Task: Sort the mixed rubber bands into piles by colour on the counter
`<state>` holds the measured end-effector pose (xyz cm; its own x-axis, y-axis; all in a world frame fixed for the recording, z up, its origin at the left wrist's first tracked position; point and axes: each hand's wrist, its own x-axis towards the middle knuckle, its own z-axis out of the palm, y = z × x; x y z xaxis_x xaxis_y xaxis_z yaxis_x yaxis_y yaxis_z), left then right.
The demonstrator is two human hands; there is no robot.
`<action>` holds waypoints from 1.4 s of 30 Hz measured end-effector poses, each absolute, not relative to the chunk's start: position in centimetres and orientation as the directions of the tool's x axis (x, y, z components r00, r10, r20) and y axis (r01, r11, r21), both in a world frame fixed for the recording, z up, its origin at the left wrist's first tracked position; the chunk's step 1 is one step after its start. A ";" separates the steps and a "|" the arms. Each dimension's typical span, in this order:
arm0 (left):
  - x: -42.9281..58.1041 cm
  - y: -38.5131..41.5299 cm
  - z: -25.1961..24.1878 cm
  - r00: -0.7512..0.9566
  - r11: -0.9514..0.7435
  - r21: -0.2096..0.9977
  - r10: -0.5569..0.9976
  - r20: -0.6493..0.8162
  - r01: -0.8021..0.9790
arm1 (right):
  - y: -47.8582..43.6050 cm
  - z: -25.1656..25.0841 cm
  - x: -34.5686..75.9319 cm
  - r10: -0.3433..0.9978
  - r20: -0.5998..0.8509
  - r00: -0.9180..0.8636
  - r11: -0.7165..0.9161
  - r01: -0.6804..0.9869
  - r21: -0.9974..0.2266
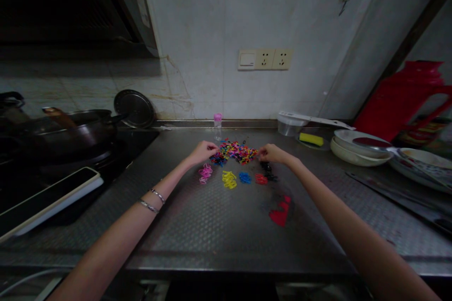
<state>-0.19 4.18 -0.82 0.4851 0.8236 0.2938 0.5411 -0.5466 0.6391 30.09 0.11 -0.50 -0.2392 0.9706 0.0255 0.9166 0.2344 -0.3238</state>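
A mixed heap of small coloured rubber bands (237,149) lies on the metal counter. At its left edge my left hand (202,152) has its fingers pinched together, touching or close to the bands. My right hand (271,153) is pinched at the right edge of the heap; anything between its fingertips is too small to make out. Nearer to me lie separate small piles: pink bands (205,173), yellow bands (229,179), blue bands (245,178), red bands (261,178) and black bands (270,172). The black pile sits just below my right hand.
A clear bottle with a pink cap (218,124) stands behind the heap. A red heart-like patch (280,211) marks the counter (197,235). Rightward are a yellow sponge (311,139), bowls (356,153), a knife (395,200) and a red thermos (399,99); a pan (81,134) is left.
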 end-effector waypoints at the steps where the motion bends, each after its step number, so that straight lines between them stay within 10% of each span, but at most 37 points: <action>1: -0.3 4.2 -0.8 0.483 -0.547 0.638 0.824 0.296 0.542 | 0.1 -0.5 30.1 0.970 0.032 -0.239 0.236 0.915 -0.327; 24: -1.0 4.2 -1.2 0.478 -0.523 0.659 0.835 0.271 0.541 | -1.3 0.9 22.0 0.848 0.117 -0.517 0.474 0.640 -0.605; 42: -0.8 2.5 -0.5 0.661 -0.620 0.447 0.746 0.081 0.645 | -1.8 -0.1 19.4 0.836 0.175 -0.519 0.541 0.730 -0.419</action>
